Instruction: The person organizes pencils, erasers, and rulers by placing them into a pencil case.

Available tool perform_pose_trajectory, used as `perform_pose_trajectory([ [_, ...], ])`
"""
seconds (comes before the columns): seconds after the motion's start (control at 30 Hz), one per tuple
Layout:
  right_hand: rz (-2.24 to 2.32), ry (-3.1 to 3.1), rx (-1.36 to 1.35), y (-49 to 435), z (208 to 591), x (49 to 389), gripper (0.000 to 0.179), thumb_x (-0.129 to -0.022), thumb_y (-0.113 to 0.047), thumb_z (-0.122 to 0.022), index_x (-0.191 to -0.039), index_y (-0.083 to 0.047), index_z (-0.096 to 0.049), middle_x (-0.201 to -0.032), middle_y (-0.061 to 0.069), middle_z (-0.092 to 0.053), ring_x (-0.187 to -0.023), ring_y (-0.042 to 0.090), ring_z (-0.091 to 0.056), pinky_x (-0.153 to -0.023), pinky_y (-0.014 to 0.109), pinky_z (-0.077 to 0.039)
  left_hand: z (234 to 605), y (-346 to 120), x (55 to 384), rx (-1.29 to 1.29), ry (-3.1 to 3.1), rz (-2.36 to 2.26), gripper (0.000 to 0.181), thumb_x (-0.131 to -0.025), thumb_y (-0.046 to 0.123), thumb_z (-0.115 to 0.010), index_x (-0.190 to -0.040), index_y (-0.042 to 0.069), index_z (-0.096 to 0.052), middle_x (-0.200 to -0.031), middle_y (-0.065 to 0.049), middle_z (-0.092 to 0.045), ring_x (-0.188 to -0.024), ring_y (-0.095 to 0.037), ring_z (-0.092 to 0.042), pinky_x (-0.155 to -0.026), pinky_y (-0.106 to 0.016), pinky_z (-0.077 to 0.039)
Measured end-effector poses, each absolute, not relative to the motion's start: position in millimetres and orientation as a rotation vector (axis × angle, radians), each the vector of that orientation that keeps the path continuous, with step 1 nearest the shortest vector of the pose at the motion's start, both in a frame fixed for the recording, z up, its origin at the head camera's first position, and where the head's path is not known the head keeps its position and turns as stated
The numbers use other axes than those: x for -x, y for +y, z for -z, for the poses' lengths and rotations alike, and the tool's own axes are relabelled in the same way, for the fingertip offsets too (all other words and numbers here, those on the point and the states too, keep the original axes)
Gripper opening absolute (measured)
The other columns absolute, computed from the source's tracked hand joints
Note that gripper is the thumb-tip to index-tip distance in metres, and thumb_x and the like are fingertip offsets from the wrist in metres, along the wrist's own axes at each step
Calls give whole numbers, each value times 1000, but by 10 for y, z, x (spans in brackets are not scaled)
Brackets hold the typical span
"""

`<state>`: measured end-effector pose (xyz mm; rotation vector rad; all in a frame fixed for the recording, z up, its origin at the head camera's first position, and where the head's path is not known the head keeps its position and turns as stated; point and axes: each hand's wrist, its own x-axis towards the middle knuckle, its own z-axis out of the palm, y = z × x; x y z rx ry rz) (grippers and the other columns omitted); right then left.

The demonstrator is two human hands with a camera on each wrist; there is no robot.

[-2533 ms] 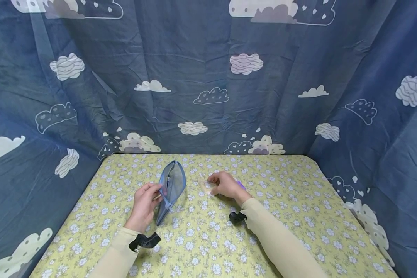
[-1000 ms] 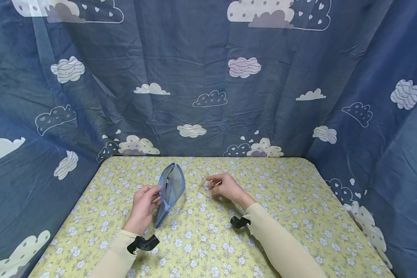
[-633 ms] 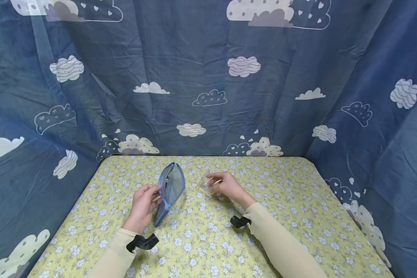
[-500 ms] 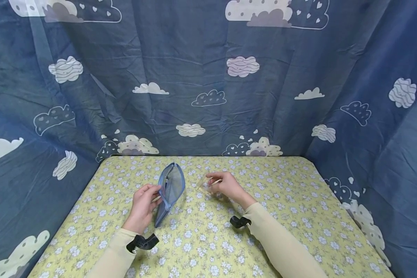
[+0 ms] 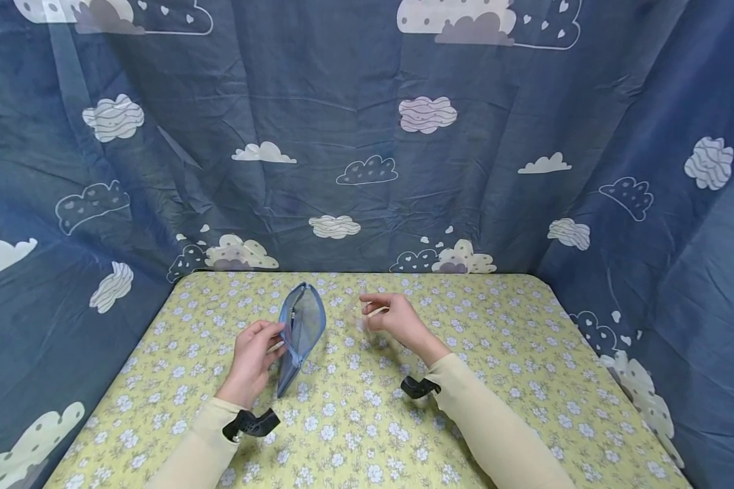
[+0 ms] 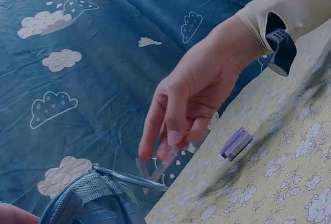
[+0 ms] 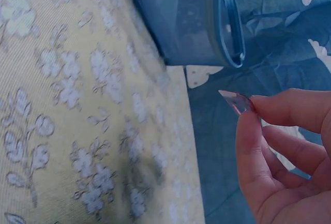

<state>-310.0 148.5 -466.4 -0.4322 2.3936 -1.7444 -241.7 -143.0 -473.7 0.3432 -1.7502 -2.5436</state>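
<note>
Gripping a blue zip pouch by the left side of its rim in the left hand, with thumb and fingers closed on that edge, probably to keep the mouth from sagging together. Showing that mouth spread apart, turned upward. Pinching a small clear plastic piece between thumb and forefinger of the right hand, with those fingers nearly together, likely to leave the other end free. Holding it off the flowered bench, between hand and pouch, apparently a little apart from the rim. Noting a small purple block on the bench near the right hand, visible only from the left wrist. Finding the far bench edge beyond both hands, against cloud-printed cloth; judging room ample to either side and towards the near side.
</note>
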Motion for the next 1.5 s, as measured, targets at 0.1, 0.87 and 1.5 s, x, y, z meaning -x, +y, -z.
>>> perform_pose_trajectory([
  [0.1,1769,2368,434,1454,4624,3085,57,-85,6,-66,-138,-15,-62,-113,17,-66,-90,28,-68,-83,45,-58,4747,-1434,2416,-345,-1744,2544,18,-95,9,-68,-83,5,-56,-99,-10,-66,-94,-27,-65,-83,-38,-57],
  [0.87,1837,2319,486,1196,4263,2982,48,-91,-4,-72,-136,-15,-63,-107,13,-66,-93,30,-70,-81,39,-60,4731,-1497,2415,-330,-1760,2542,15,-95,11,-69,-89,2,-57,-100,-9,-67,-92,-25,-65,-81,-37,-57],
  [1.5,1872,2228,575,932,4136,2915,47,-92,-1,-70,-136,-13,-63,-107,16,-66,-89,27,-71,-79,39,-60,4732,-1509,2419,-337,-1772,2522,15,-95,10,-68,-89,3,-57,-95,-7,-68,-90,-24,-66,-83,-39,-57],
])
